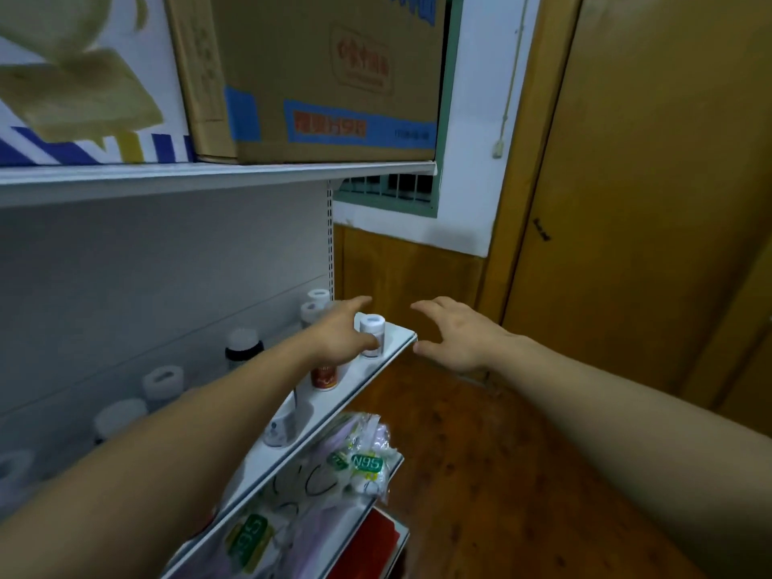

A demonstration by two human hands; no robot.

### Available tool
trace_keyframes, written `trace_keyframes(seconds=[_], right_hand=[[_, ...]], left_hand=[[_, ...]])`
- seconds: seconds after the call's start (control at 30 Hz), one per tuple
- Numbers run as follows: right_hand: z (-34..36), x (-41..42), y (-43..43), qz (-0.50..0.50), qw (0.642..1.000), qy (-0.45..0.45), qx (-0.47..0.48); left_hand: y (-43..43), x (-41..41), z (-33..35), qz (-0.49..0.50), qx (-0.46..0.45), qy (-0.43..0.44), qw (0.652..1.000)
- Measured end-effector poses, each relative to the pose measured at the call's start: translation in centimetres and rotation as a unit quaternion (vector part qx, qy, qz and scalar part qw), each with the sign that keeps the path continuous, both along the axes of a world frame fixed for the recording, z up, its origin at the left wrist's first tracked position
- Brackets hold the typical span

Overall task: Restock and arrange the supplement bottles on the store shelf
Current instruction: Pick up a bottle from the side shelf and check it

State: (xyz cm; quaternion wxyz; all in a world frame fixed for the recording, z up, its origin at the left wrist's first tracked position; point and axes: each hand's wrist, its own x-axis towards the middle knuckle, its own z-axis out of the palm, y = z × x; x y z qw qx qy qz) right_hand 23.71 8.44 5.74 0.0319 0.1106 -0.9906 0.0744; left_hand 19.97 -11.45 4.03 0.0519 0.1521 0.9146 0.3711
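Close open left hand (339, 334) squarely round white-capped bottle (372, 326); guard shelf (397, 337) end with open right hand (461, 336); avoid tipping it.

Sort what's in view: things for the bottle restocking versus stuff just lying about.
For the job: white-capped bottle, red-labelled bottle, dark bottle, bottle shelf, left hand, right hand.

Just lying about: cardboard box overhead, N95 mask packs below, wooden door.
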Motion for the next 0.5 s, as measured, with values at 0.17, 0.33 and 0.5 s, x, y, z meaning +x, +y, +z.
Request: trace_keyframes(seconds=[0.17,0.33,0.5], right_hand=[[-1.7,-6.7,1.0,0.020,0.999,-0.028,-0.017],[-4.7,-13.7,1.2,0.085,0.993,-0.069,-0.052],[-8.3,-20.5,1.8,0.156,0.974,-0.121,-0.114]], left_hand=[[1.6,-4.8,-3.4,0.034,0.064,-0.046,0.996],[3.7,-8.3,-7.1,0.104,0.117,-0.076,0.985],[6.4,-10.8,-10.1,0.186,0.096,-0.081,0.974]])
